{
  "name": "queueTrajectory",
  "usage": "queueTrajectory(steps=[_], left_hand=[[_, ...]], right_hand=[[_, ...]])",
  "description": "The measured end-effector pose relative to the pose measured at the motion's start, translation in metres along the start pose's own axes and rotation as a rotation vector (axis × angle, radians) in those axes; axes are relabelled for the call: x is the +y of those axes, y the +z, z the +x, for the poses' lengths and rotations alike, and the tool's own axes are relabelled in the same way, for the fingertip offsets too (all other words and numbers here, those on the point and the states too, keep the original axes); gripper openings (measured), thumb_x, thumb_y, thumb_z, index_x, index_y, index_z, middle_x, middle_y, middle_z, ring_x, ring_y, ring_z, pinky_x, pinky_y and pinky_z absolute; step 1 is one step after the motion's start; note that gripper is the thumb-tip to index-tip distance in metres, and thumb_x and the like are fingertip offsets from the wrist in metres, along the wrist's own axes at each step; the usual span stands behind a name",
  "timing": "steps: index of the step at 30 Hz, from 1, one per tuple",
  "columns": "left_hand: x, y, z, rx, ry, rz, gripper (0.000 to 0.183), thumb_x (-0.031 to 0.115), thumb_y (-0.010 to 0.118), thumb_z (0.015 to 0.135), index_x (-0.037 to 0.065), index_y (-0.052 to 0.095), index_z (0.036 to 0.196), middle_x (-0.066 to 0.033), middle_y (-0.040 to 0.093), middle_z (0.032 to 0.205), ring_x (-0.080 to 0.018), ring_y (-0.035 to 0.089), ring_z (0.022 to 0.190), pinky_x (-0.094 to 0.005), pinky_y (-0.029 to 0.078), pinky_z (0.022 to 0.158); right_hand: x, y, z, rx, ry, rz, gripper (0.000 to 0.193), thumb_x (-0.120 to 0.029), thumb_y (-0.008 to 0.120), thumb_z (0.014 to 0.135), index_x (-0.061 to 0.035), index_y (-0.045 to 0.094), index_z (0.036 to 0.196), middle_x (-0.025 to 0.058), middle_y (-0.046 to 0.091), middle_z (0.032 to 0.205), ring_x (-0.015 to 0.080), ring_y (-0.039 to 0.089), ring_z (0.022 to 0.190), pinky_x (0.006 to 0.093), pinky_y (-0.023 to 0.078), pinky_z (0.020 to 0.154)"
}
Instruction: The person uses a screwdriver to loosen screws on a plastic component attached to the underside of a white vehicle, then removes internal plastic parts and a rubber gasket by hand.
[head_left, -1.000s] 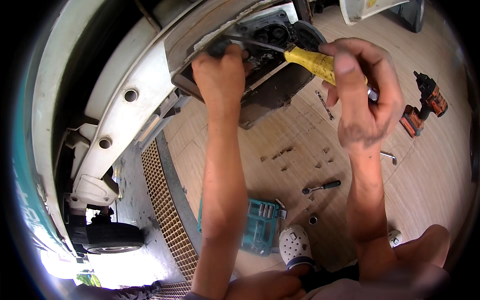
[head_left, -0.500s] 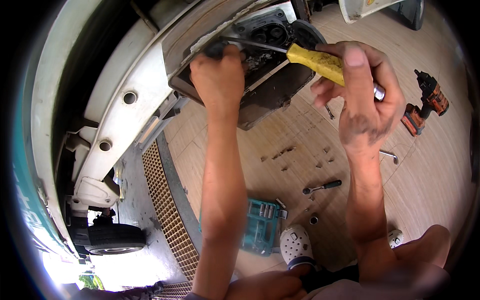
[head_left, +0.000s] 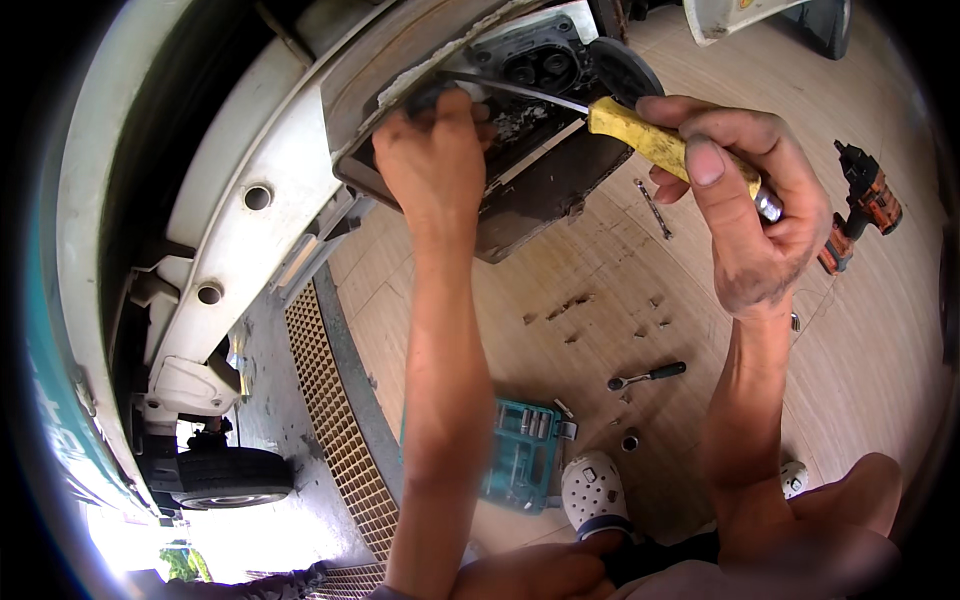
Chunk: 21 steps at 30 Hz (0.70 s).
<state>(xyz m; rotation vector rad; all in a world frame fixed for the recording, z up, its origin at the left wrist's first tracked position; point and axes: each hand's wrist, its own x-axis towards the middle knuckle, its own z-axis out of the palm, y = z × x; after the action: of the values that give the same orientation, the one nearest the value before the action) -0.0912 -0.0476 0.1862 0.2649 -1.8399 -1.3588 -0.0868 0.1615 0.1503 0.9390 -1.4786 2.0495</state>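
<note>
A screwdriver with a stained yellow handle is in my right hand, its fingers and thumb closed round the handle's back end. The long metal shaft slants leftward into an opened dark housing under the vehicle's pale body panel. Just below the shaft's far end is my left hand, its bent fingers inside the housing at a dark part. What those fingers hold is mostly hidden. A black mechanism with two round openings sits farther back, beside a black disc-like part.
On the tiled floor lie an orange-and-black cordless drill, a wrench, a ratchet, a socket and several crumbs of debris. A teal socket case stands near my shoe. A floor grating runs at left.
My right hand has shifted right and slightly down with the screwdriver, whose handle sits a little farther from the housing. My left hand stays almost in place.
</note>
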Motion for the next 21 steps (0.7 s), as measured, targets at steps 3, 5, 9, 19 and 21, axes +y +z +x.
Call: queueTrajectory(steps=[3, 5, 9, 19, 21], left_hand=[[-0.002, -0.001, 0.000, 0.018, -0.016, 0.016, 0.019, 0.008, 0.057, 0.085, -0.009, 0.063, 0.091, -0.0148, 0.070, 0.073, -0.0180, 0.065, 0.056, -0.0288, 0.052, 0.053], [0.000, -0.002, 0.003, -0.026, -0.013, 0.103, 0.019, 0.008, 0.057, 0.085, -0.009, 0.063, 0.091, -0.0150, 0.070, 0.073, -0.0182, 0.065, 0.056, -0.0287, 0.052, 0.053], [-0.002, 0.000, -0.001, -0.006, 0.003, 0.047, 0.018, 0.007, 0.056, 0.084, -0.010, 0.063, 0.089, -0.0151, 0.070, 0.072, -0.0189, 0.065, 0.055, -0.0287, 0.053, 0.053], [0.003, 0.002, 0.001, -0.005, -0.036, 0.030, 0.019, 0.006, 0.055, 0.083, -0.010, 0.065, 0.083, -0.0145, 0.070, 0.070, -0.0187, 0.065, 0.053, -0.0293, 0.052, 0.050], [0.001, 0.001, 0.002, -0.010, -0.007, 0.082, 0.020, 0.006, 0.054, 0.082, -0.010, 0.066, 0.080, -0.0141, 0.070, 0.068, -0.0177, 0.064, 0.052, -0.0293, 0.052, 0.050]], right_hand=[[0.001, -0.005, 0.001, -0.082, -0.092, -0.127, 0.019, -0.011, 0.061, 0.097, 0.0059, 0.061, 0.106, 0.0228, 0.070, 0.107, 0.0149, 0.065, 0.071, 0.0271, 0.057, 0.066], [0.002, 0.003, 0.008, -0.009, -0.125, -0.143, 0.020, -0.011, 0.060, 0.097, 0.0061, 0.061, 0.107, 0.0225, 0.070, 0.107, 0.0142, 0.065, 0.069, 0.0260, 0.056, 0.064], [-0.011, 0.019, 0.001, 0.139, 0.023, -0.103, 0.022, -0.011, 0.061, 0.097, 0.0064, 0.061, 0.111, 0.0213, 0.071, 0.107, 0.0121, 0.061, 0.061, 0.0240, 0.053, 0.056], [-0.003, 0.022, 0.007, 0.206, -0.208, -0.183, 0.027, -0.018, 0.059, 0.100, 0.0050, 0.061, 0.114, 0.0177, 0.073, 0.098, 0.0035, 0.047, 0.046, 0.0165, 0.034, 0.039], [-0.020, 0.022, 0.005, 0.263, 0.146, -0.135, 0.027, -0.015, 0.063, 0.097, 0.0051, 0.060, 0.115, 0.0185, 0.071, 0.106, 0.0048, 0.050, 0.051, 0.0170, 0.038, 0.044]])
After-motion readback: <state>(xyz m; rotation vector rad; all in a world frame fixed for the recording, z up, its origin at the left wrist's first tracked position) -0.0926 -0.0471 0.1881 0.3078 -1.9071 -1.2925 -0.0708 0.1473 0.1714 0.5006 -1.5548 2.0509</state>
